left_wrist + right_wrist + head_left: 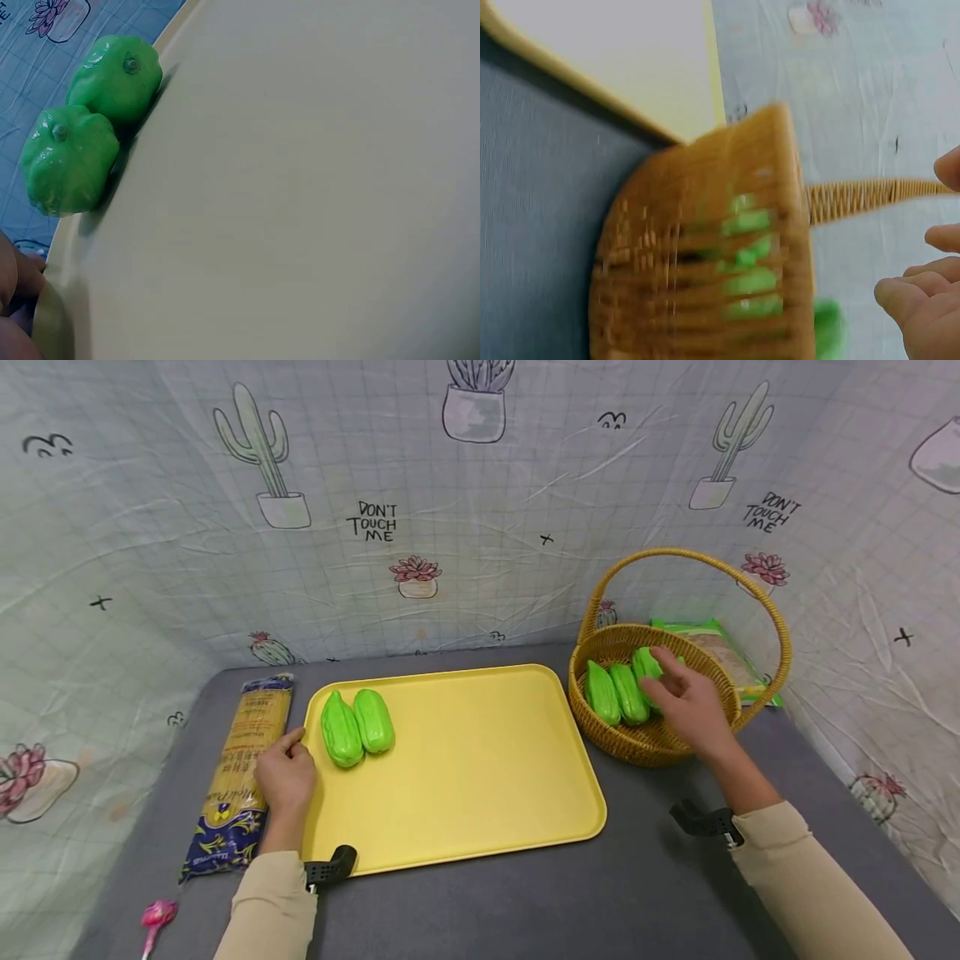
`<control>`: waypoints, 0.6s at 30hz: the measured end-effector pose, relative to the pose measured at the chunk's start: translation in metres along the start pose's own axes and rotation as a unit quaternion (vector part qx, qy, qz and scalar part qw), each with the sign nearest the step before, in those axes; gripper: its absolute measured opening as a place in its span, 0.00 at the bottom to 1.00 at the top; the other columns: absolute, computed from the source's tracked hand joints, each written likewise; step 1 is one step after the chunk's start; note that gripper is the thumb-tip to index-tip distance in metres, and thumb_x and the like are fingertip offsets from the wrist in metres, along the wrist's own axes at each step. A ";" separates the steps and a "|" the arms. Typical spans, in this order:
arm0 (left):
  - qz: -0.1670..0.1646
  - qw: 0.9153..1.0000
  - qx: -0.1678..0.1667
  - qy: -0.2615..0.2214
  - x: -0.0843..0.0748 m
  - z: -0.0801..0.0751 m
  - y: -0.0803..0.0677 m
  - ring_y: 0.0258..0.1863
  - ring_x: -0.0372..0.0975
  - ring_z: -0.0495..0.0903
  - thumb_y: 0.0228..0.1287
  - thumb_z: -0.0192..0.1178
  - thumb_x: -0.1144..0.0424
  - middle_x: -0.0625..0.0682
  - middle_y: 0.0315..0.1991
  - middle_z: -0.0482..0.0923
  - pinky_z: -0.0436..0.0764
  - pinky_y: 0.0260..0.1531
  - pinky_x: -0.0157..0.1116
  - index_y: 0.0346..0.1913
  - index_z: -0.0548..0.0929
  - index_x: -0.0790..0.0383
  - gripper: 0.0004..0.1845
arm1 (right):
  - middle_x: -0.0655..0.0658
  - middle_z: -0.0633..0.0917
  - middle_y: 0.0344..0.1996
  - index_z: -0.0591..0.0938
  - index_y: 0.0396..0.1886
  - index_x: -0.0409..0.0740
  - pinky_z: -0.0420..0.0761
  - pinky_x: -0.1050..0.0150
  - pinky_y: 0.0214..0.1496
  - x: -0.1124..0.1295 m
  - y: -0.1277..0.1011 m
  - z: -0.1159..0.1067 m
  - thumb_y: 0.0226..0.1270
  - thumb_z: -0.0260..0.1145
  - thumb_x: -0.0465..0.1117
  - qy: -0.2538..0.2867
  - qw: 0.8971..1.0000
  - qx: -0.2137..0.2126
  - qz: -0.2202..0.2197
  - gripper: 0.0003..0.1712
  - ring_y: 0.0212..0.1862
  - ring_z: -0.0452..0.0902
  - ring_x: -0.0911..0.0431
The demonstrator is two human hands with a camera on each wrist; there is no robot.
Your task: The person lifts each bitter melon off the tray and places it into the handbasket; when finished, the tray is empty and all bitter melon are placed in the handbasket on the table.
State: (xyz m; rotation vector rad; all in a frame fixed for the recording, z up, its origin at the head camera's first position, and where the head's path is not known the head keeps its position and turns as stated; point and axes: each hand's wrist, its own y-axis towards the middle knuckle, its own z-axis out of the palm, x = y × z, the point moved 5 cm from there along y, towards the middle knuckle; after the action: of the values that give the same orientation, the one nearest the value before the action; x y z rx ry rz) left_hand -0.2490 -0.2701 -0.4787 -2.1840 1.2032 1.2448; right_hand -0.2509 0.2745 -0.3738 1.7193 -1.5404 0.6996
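Two glossy green gourds (342, 731) (373, 720) lie side by side at the left end of a yellow tray (480, 768); the left wrist view shows them end-on (112, 75) (67, 157) on the tray (300, 195). My left hand (285, 772) grips the tray's left rim with curled fingers (19, 289). A wicker basket (637, 747) with a hoop handle holds three more green gourds (602, 693). My right hand (686, 697) hovers over them, its fingers loosely spread above the rightmost one (645, 662). In the right wrist view that hand (922, 300) holds nothing.
A long packet of noodles (240, 760) lies left of the tray. A pink lollipop (157, 914) sits at the near left corner. Behind the basket lies a green-edged packet (723, 652). Printed cloth walls close in the grey table (562, 893).
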 end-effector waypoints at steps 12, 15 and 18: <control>-0.005 1.000 -0.001 -0.005 0.001 0.000 -0.002 0.64 0.62 0.76 0.77 0.44 0.69 0.69 0.62 0.79 0.78 0.61 0.57 0.62 0.82 0.70 0.21 | 0.44 0.52 0.83 0.56 0.82 0.44 0.63 0.45 0.78 0.036 0.012 0.048 0.81 0.57 0.47 0.064 0.995 0.073 -0.038 0.37 0.83 0.50 0.45; 0.000 1.000 -0.003 -0.006 0.001 0.000 -0.001 0.64 0.61 0.76 0.77 0.44 0.69 0.69 0.62 0.80 0.77 0.62 0.57 0.62 0.82 0.70 0.21 | 0.43 0.53 0.83 0.56 0.82 0.43 0.63 0.48 0.79 0.044 0.016 0.061 0.81 0.57 0.45 0.079 0.992 0.088 -0.051 0.37 0.83 0.51 0.46; 0.003 1.000 -0.004 -0.005 0.002 0.000 -0.001 0.64 0.61 0.77 0.77 0.44 0.69 0.68 0.61 0.80 0.78 0.61 0.57 0.62 0.82 0.69 0.21 | 0.43 0.53 0.83 0.57 0.82 0.42 0.62 0.49 0.80 0.052 0.020 0.076 0.81 0.57 0.44 0.098 0.988 0.099 -0.063 0.36 0.83 0.49 0.48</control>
State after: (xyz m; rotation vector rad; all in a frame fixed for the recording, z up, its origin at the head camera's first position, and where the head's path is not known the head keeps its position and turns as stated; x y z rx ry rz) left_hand -0.2478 -0.2709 -0.4807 -2.1791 1.2053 1.2629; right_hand -0.2678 0.1819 -0.3750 1.8135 -1.2512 0.9535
